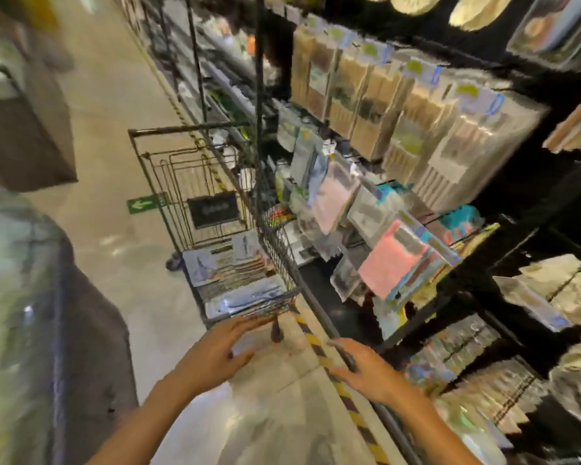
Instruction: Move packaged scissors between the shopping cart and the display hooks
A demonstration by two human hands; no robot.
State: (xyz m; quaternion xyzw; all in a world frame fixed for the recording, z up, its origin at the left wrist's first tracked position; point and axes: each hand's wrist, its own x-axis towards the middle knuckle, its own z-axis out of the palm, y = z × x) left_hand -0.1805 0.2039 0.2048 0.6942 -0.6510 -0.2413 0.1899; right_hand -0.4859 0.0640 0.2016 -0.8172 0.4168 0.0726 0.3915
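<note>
Head view, heavily blurred: the shopping cart (215, 209) stands centre frame, flat packaged scissors (235, 280) stacked in its basket. At lower centre the left hand (215, 354) holds a flat pack (252, 340) near the cart's edge, its grip loosely around it. The right hand (363, 370) hangs with fingers relaxed and nothing held, beside the display hooks (399, 250) on the right

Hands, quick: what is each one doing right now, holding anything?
Left hand: grips a clear flat package just in front of the shopping cart.
Right hand: open, fingers extended, holding nothing.
</note>
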